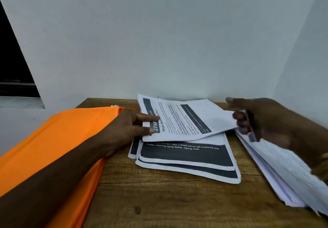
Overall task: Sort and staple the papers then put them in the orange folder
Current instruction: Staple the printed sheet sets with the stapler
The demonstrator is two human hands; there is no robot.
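The orange folder [62, 139] lies at the left of the wooden table [159, 201], under my left forearm. My left hand [129, 126] pinches the left edge of the top printed papers [186, 119], thumb on top, and lifts them off a stack of papers with dark bands [186, 158]. My right hand [262, 121] is blurred at the right corner of those lifted papers, with its fingers curled. A slim dark object seems to lie in its grip, but I cannot make out what it is.
A thick, fanned pile of white papers [284, 171] runs along the table's right edge under my right wrist. A white wall stands close behind the table. A small pale piece [114, 105] shows at the folder's far corner.
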